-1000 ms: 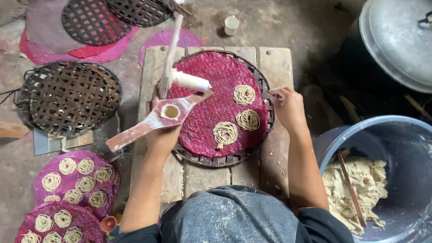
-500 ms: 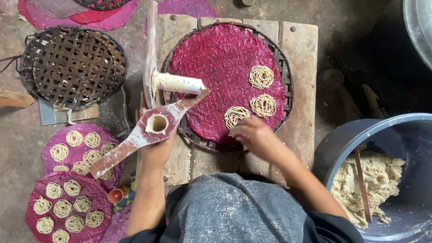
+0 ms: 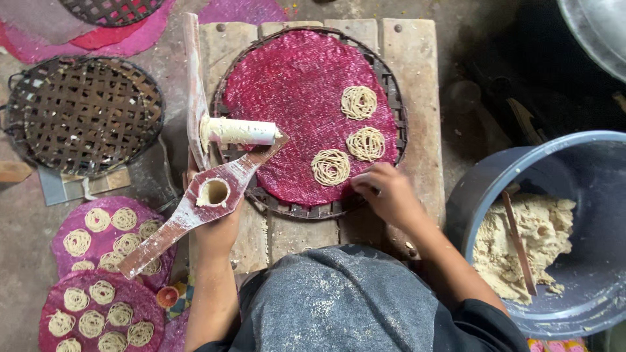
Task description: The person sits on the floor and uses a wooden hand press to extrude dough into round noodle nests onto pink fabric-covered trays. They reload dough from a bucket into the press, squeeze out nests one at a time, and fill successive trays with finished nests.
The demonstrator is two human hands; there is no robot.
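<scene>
Closest to the camera is the person's own lap in grey cloth, with both forearms reaching forward from it. The left hand (image 3: 215,228) has its grip closed from below around a wooden noodle press (image 3: 202,202); the press's flour-dusted lower arm slants down to the left, its round barrel hole faces up, and the hinged upper arm stands swung open with a white plunger pointing right over the edge of the tray. The right hand (image 3: 385,192) rests on the near rim of the round woven tray (image 3: 391,91), fingers curled together on the edge of the magenta cloth (image 3: 293,85); whether they pinch the cloth or the rim I cannot tell. Just beyond that hand lie three coiled noodle nests (image 3: 330,167) on the cloth, grouped on its right half, near one another but apart. The tray sits on a low wooden plank counter (image 3: 417,72). To the right, a blue tub (image 3: 482,189) holds pale dough (image 3: 521,241) with a stick lying in it. To the near left, magenta mats (image 3: 98,261) on the floor carry many finished nests. Farther left lies an empty dark woven tray (image 3: 81,114), and at the far top edge lie another woven tray and more pink cloths.
</scene>
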